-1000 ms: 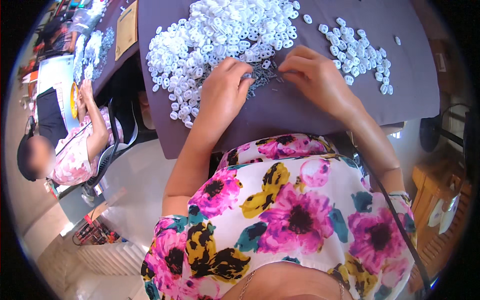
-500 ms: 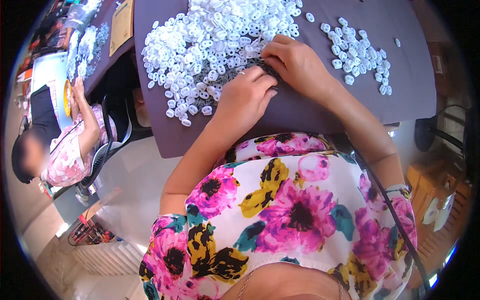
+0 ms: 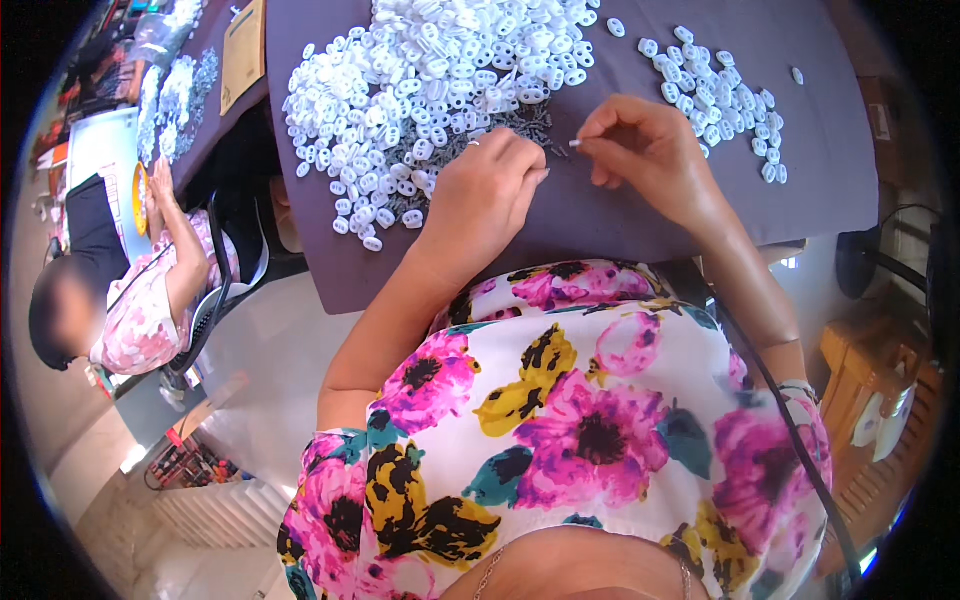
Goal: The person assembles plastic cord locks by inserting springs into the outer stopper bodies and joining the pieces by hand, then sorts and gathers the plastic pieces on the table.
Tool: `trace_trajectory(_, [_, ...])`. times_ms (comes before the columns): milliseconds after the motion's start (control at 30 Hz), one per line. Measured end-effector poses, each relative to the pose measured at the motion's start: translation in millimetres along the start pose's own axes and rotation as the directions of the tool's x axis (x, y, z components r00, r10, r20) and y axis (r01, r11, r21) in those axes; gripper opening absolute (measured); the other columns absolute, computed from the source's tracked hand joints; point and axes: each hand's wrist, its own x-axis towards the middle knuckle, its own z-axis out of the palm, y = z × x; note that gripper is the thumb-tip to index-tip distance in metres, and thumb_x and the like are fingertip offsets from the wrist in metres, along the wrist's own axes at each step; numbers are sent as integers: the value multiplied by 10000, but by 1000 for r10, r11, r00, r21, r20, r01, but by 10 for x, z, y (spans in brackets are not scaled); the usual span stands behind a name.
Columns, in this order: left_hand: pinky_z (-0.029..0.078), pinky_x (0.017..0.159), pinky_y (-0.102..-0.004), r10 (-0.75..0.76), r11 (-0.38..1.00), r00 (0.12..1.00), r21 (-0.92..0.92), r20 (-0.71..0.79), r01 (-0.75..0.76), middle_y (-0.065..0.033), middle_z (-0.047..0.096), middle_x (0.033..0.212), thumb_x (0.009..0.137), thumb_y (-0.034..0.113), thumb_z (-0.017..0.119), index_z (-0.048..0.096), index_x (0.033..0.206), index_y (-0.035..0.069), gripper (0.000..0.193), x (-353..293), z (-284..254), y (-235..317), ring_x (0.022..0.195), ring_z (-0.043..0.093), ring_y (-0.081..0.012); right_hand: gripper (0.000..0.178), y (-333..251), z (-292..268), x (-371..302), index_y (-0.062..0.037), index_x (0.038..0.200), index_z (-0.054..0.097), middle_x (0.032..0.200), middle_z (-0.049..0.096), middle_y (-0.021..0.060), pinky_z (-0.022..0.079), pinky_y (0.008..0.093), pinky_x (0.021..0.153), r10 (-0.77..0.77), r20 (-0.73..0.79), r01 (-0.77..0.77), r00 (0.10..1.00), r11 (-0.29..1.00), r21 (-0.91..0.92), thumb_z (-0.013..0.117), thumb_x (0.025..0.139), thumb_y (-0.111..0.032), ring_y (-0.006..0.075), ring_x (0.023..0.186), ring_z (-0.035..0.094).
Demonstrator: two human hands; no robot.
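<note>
A big heap of small white oval pieces with two holes each (image 3: pixel 430 75) covers the far left of the table. At its near edge lie loose small grey parts (image 3: pixel 535 122). Beside those grey parts, my left hand (image 3: pixel 485 190) rests with its fingers curled together; what they hold, if anything, is hidden. My right hand (image 3: pixel 650 155) is raised to the right of the heap, its thumb and forefinger pinching a small white piece (image 3: pixel 575 143). A smaller group of white two-holed pieces (image 3: pixel 715 95) lies beyond my right hand.
The dark table cloth (image 3: pixel 620 225) ends just in front of me. A single white piece (image 3: pixel 797 76) lies apart at the far right. At another table on the left, a person (image 3: pixel 150 300) sits by a yellow tray (image 3: pixel 139 200). A wooden chair (image 3: pixel 850 360) stands at the lower right.
My right hand has drawn back from the heap, to the right and nearer me, and now shows a small white piece in its pinch. My left hand has barely moved.
</note>
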Motion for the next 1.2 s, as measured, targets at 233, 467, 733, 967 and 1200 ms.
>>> trace_trajectory(233, [500,668,-219,-346,570,916,-731,201,376,-31,635,834,854,21,627,600,897,11,52,7,-12,69,724,602,-82,73,127,22,-48,12,922,608,821,635,64,536,242,641,23,161,-90,987,900,427,618,849,15,132,711,643])
trace_trajectory(467, [463,617,-189,-367,532,926,-796,90,288,5,604,769,830,-21,630,596,876,21,71,-32,-28,52,688,567,-42,95,116,146,-21,9,959,601,835,636,69,541,253,690,-19,41,-1,999,899,438,594,864,15,147,778,657])
trace_trajectory(733, [480,610,-282,-174,948,969,-295,-173,118,-67,608,813,810,-5,620,618,929,42,128,-119,83,-37,679,607,-181,74,252,10,-132,-11,973,571,851,620,46,532,239,669,-35,-5,34,999,938,345,542,905,-16,143,751,655])
trace_trajectory(967, [488,671,-381,112,988,994,109,-9,-110,-110,586,855,801,82,643,629,936,67,136,16,232,24,786,609,-311,80,432,-58,-174,-3,982,567,836,616,40,519,236,609,-53,-64,69,997,960,271,545,917,-45,120,688,634])
trace_trajectory(1200, [474,678,-425,113,955,994,277,1,-109,-115,571,856,830,84,584,567,875,70,50,2,368,-31,796,592,-323,163,565,-19,-113,-1,1070,608,791,623,40,508,223,645,-145,-57,150,988,984,101,555,921,-42,100,701,621])
